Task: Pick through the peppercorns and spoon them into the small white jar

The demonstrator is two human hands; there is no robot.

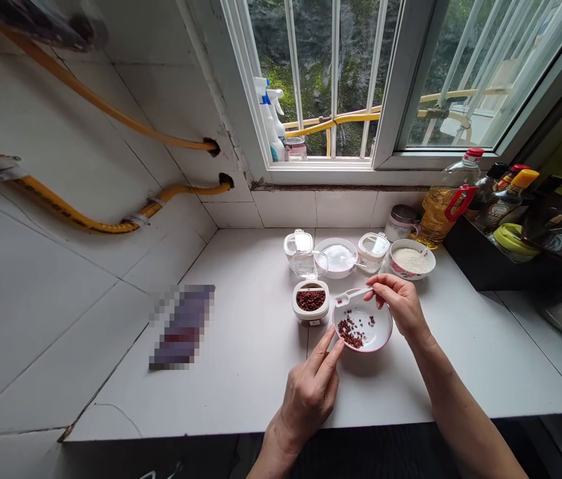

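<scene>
My right hand (399, 305) pinches the handle of a small white plastic spoon (352, 295). The spoon's scoop hangs over the far left rim of a white bowl with a pink edge (379, 338). Reddish-brown peppercorns (351, 332) lie scattered in that bowl, mostly on its left side. With index and middle fingers stretched out, my left hand (313, 382) touches the bowl's near left rim; its other fingers are partly curled. Just left of the bowl, an open clear jar with a white rim (310, 314) is filled with the same peppercorns, its transparent lid (309, 264) tipped back.
Behind stand a bowl of white granules (338, 258), two white-lidded jars (298, 243) (373, 247) and a flowered bowl of pale grains (410, 259). An oil bottle (440, 209) and sauce bottles (505, 199) stand right. A blurred dark packet (183, 329) lies left.
</scene>
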